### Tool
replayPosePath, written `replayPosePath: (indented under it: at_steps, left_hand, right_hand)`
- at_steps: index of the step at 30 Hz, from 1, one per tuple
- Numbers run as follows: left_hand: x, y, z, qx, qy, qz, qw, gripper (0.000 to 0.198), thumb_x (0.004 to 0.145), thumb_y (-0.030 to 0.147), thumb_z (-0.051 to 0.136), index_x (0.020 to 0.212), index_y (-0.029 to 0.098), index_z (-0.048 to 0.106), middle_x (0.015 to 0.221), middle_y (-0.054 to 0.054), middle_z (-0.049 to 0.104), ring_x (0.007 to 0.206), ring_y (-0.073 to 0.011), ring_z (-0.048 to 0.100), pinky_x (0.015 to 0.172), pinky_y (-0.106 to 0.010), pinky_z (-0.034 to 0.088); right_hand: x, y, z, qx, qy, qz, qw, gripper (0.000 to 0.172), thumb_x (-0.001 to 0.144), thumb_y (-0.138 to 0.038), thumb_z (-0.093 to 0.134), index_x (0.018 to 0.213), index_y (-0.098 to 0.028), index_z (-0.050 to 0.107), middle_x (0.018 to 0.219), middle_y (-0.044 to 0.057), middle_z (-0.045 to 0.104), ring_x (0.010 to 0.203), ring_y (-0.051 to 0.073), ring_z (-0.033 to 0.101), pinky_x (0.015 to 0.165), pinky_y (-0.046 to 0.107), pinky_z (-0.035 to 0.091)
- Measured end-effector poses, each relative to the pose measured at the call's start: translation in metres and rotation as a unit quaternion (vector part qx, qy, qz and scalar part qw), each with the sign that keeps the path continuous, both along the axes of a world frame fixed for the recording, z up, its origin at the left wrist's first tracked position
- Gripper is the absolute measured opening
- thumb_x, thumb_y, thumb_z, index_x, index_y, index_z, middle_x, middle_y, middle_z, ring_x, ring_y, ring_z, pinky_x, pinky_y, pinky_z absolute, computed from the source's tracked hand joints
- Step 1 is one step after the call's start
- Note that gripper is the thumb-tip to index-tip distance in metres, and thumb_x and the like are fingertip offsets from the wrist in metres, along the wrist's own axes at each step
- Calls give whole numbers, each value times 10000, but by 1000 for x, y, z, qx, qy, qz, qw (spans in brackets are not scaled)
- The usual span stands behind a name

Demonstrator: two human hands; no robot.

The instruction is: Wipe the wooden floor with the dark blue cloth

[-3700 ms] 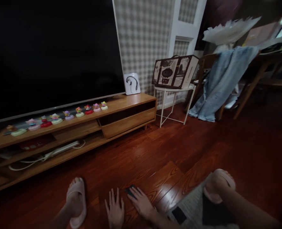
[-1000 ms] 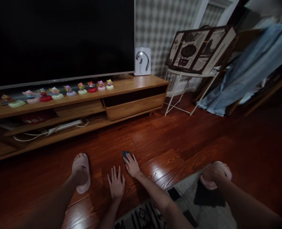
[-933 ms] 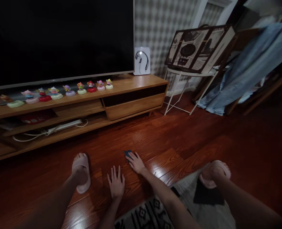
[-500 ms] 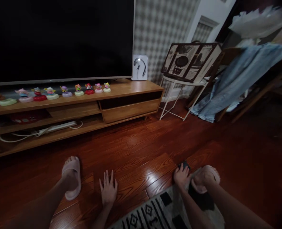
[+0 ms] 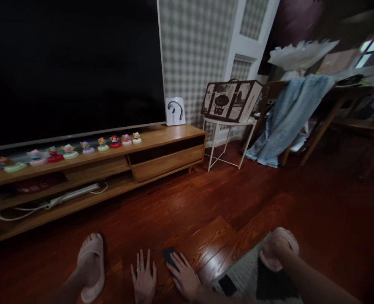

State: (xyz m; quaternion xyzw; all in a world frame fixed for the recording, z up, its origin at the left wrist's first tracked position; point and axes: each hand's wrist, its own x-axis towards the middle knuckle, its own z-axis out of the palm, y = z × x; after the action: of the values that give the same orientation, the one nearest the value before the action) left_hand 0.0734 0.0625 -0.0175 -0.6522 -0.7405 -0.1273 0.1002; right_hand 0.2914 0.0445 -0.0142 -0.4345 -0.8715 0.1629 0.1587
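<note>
My left hand (image 5: 144, 274) lies flat on the wooden floor (image 5: 187, 207), palm down with its fingers spread and nothing in it. To its right, my right hand (image 5: 184, 272) presses down on a small dark blue-grey pad (image 5: 169, 256) that rests on the floor. Its fingers reach over the pad's right side and cover part of it. Whether the pad is a folded cloth or something firmer I cannot tell.
My slippered feet (image 5: 93, 264) stand either side of my hands. A patterned rug (image 5: 242, 274) lies at the lower right. Ahead runs a wooden TV cabinet (image 5: 168, 169) with several small figurines (image 5: 103, 145). A white side table (image 5: 228, 122) carries a suitcase-like box (image 5: 226, 101); jeans (image 5: 296, 114) hang nearby.
My right hand has moved left across the floor with the dark pad, from beside my right foot to close by my left hand. The left hand stays flat; the view has tilted up.
</note>
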Motion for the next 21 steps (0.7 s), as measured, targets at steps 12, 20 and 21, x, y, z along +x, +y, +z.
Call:
replayPosePath:
  at_steps: [12, 20, 21]
  left_hand:
    - [0, -1, 8, -35, 32, 2, 999, 551, 932, 336, 338, 1462, 298, 482, 1588, -41, 436, 1489, -220, 377, 1262, -523, 178]
    - [0, -1, 8, -34, 27, 3, 999, 553, 936, 331, 323, 1465, 296, 481, 1592, -46, 434, 1490, -219, 374, 1265, -516, 161]
    - [1, -1, 8, -34, 29, 6, 999, 553, 936, 335, 328, 1468, 299, 477, 1592, -43, 434, 1491, -216, 372, 1266, -513, 155]
  right_hand:
    - [227, 40, 10, 29, -119, -574, 810, 621, 953, -258, 260, 1530, -105, 430, 1586, 191, 403, 1505, 292, 311, 1213, 539, 251]
    - [11, 19, -26, 23, -29, -356, 934, 628, 907, -205, 418, 1535, -203, 442, 1626, 110, 352, 1512, 308, 290, 1219, 534, 283]
    - [-12, 11, -29, 20, -17, -297, 954, 648, 908, -201, 436, 1555, -227, 405, 1641, 97, 321, 1519, 294, 272, 1221, 519, 290]
